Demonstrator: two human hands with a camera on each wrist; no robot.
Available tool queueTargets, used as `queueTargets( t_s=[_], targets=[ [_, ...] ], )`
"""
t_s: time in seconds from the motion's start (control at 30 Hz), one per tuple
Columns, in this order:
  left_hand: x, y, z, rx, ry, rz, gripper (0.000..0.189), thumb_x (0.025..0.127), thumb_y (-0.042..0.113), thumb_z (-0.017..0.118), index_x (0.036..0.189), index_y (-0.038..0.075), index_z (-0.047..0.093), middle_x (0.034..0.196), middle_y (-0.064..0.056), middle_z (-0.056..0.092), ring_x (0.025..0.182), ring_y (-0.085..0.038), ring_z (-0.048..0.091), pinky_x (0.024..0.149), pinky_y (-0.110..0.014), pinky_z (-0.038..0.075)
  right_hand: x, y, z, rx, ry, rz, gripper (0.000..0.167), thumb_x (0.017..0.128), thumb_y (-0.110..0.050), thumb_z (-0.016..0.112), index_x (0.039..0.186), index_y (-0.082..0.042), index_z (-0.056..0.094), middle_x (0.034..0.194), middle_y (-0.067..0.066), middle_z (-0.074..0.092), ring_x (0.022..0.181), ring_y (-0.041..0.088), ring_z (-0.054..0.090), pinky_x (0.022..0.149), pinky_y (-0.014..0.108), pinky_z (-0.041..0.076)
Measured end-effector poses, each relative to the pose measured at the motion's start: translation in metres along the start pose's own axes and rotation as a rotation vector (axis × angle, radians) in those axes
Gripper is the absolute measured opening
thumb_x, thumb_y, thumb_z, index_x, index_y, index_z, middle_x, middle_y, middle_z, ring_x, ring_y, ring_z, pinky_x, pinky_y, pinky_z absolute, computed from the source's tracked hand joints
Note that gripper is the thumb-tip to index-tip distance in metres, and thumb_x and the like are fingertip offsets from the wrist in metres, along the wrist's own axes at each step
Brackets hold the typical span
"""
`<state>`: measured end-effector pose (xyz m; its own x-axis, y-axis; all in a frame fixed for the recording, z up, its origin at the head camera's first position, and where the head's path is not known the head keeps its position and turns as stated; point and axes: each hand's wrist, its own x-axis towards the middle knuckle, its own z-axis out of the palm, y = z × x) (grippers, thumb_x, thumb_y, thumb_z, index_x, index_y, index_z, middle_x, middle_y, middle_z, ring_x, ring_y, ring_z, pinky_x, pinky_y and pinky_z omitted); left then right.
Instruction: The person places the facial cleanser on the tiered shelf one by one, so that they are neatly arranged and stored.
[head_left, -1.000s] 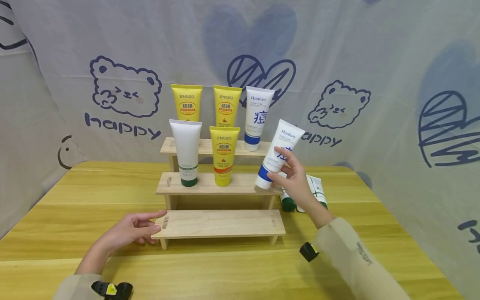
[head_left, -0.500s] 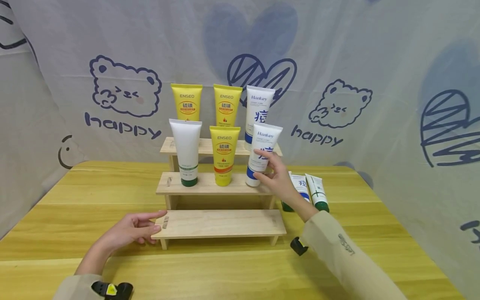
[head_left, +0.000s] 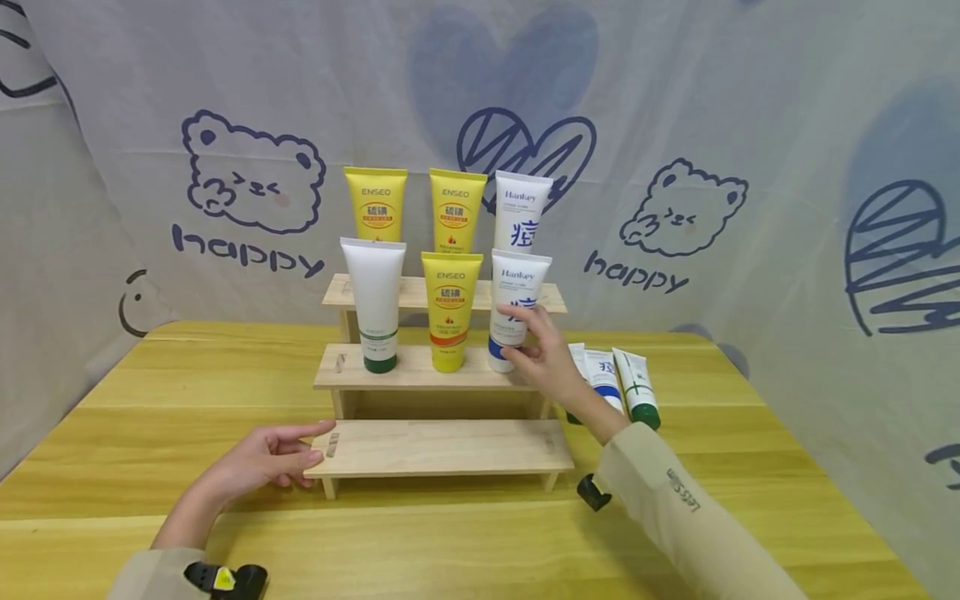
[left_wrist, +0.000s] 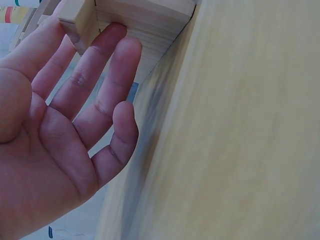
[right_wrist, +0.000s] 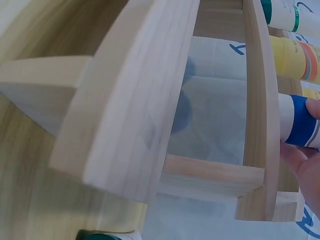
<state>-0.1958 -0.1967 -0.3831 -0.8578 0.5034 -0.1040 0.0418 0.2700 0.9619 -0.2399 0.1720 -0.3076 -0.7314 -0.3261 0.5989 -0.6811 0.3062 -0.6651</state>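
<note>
Front Hankey tube (head_left: 519,279) has shifted left and straightened up; right hand (head_left: 551,354) pinches it, left hand (head_left: 258,458) grips the wooden stand (head_left: 442,446). I'd seat it flat before letting go.

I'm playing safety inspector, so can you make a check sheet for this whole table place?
Surface: yellow wood-grain table bearing a stepped wooden stand.
Job's things: white Hankey tube at the middle shelf; yellow ENSEO tube and green-capped white tube upright beside it; two rear ENSEO tubes and rear Hankey tube behind.
Clutter: lying Hankey tube and lying green-capped tube right of the stand; another partly hidden.
Hands: right hand pinches the white Hankey tube; left hand touches the bottom shelf's left end.
Cables: nothing seen.
Surroundings: pale backdrop with bears, hearts, "happy".
</note>
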Motion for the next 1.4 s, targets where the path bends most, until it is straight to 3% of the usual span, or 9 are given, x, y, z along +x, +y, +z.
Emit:
queueTargets(
  t_s=[0.33, 0.67, 0.9, 1.27, 1.4],
  targets=[
    [0.000, 0.000, 0.000, 0.002, -0.005, 0.011, 0.054, 0.090, 0.018, 0.055, 0.134, -0.003, 0.033, 0.101, -0.015, 0.062, 0.074, -0.026, 0.062, 0.059, -0.031, 0.046, -0.006, 0.004, -0.003, 0.037, -0.031, 0.002, 0.052, 0.077, 0.018, 0.057, 0.124, 0.002, 0.044, 0.132, 0.021, 0.029, 0.118, 0.038, 0.036, 0.084, 0.037, 0.044],
    [0.001, -0.001, 0.000, 0.006, -0.003, 0.006, 0.054, 0.089, 0.021, 0.056, 0.133, -0.002, 0.037, 0.098, -0.012, 0.063, 0.075, -0.026, 0.062, 0.060, -0.031, 0.047, -0.017, 0.004, -0.012, -0.033, 0.016, -0.112, 0.047, 0.074, 0.014, 0.064, 0.118, 0.005, 0.052, 0.127, 0.022, 0.039, 0.116, 0.036, 0.040, 0.088, 0.045, 0.039],
    [0.001, -0.002, 0.000, -0.002, -0.011, 0.010, 0.054, 0.090, 0.019, 0.055, 0.134, -0.003, 0.033, 0.098, -0.013, 0.063, 0.074, -0.024, 0.062, 0.060, -0.031, 0.047, -0.026, -0.015, -0.021, -0.071, 0.039, -0.156, 0.041, 0.070, 0.020, 0.063, 0.108, 0.016, 0.049, 0.109, 0.031, 0.051, 0.098, 0.045, 0.050, 0.080, 0.054, 0.041],
    [0.000, 0.000, 0.000, 0.004, -0.001, -0.014, 0.054, 0.089, 0.021, 0.056, 0.134, -0.001, 0.035, 0.101, -0.014, 0.062, 0.076, -0.026, 0.062, 0.060, -0.031, 0.047, -0.035, -0.022, -0.040, -0.150, 0.109, -0.028, 0.022, 0.075, 0.016, 0.061, 0.097, 0.016, 0.056, 0.093, 0.029, 0.058, 0.087, 0.039, 0.055, 0.074, 0.051, 0.045],
    [0.000, 0.001, 0.001, -0.003, -0.002, -0.015, 0.054, 0.090, 0.020, 0.055, 0.134, -0.001, 0.034, 0.101, -0.014, 0.063, 0.075, -0.025, 0.062, 0.060, -0.031, 0.046, -0.041, -0.002, -0.051, -0.164, 0.152, 0.014, 0.018, 0.078, 0.011, 0.061, 0.095, 0.012, 0.058, 0.092, 0.023, 0.060, 0.085, 0.033, 0.057, 0.073, 0.038, 0.048]
  ],
)
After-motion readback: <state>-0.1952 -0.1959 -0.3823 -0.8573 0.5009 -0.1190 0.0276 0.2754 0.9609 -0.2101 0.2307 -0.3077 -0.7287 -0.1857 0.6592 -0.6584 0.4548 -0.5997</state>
